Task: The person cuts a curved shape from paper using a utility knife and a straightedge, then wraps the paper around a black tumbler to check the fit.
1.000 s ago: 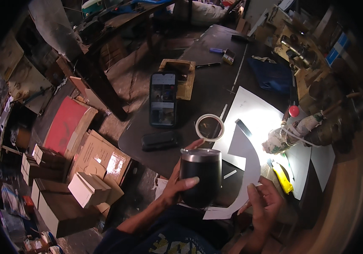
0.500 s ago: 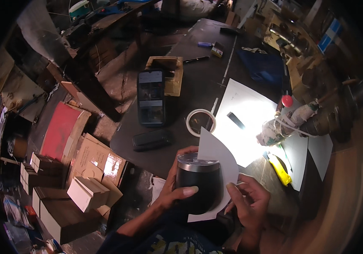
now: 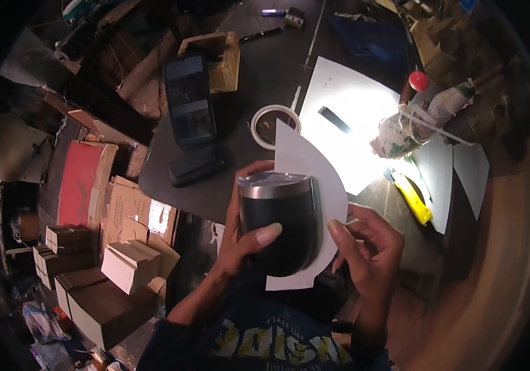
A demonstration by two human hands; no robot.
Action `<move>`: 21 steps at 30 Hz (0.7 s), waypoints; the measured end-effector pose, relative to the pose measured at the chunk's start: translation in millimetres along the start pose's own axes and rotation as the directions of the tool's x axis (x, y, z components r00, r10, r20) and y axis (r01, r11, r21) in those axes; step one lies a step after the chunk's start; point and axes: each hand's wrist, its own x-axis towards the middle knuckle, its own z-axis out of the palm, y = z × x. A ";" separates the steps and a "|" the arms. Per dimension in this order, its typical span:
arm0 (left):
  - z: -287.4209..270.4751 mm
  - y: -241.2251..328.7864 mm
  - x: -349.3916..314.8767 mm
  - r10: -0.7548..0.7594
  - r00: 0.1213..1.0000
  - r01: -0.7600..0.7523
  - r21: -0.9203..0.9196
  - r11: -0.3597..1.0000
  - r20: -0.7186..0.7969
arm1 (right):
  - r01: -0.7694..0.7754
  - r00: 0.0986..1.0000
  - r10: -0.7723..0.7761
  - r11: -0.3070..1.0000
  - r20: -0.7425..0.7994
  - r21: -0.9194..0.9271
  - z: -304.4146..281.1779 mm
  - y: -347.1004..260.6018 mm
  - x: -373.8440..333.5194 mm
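Note:
A black tumbler with a steel rim and a clear lid is held upright in front of my chest. My left hand wraps round its left side, the thumb across the front. Against the tumbler's right and far side stands a curved white paper piece, its pointed tip rising above the lid. The outer edge of that paper is pinched between the thumb and fingers of my right hand. Behind the tumbler, a roll of tape lies on the dark table.
A phone leans on a wooden box, with a black case nearby. Brightly lit white paper bears a dark strip. At right lie a yellow cutter and a cloth-wrapped lamp. Cardboard boxes stand at lower left.
The view has tipped downward, so the table's things sit higher in the picture. The tumbler and paper appear higher and slightly more to the left. Both hands keep their holds.

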 end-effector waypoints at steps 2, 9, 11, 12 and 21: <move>-0.1 -2.1 4.0 0.005 1.000 -0.005 0.015 1.000 0.004 | 0.022 1.000 -0.022 1.000 0.001 -0.019 -1.9 1.3 2.9; 6.3 3.4 1.5 -0.174 0.983 0.169 -0.075 0.983 -0.056 | 0.010 1.000 -0.010 1.000 -0.015 0.006 -6.8 9.1 11.2; 8.9 11.3 6.4 -0.194 0.981 0.193 -0.043 0.980 -0.022 | 0.008 1.000 -0.007 1.000 -0.013 0.022 -8.3 9.5 11.8; 9.2 11.9 7.1 -0.207 0.978 0.207 -0.037 0.978 -0.013 | -0.005 1.000 0.005 1.000 -0.023 0.027 -8.9 9.2 11.8; 14.2 15.2 6.5 -0.106 0.994 0.106 0.009 0.994 -0.020 | -0.003 1.000 0.004 0.999 -0.026 0.036 -8.8 9.3 11.0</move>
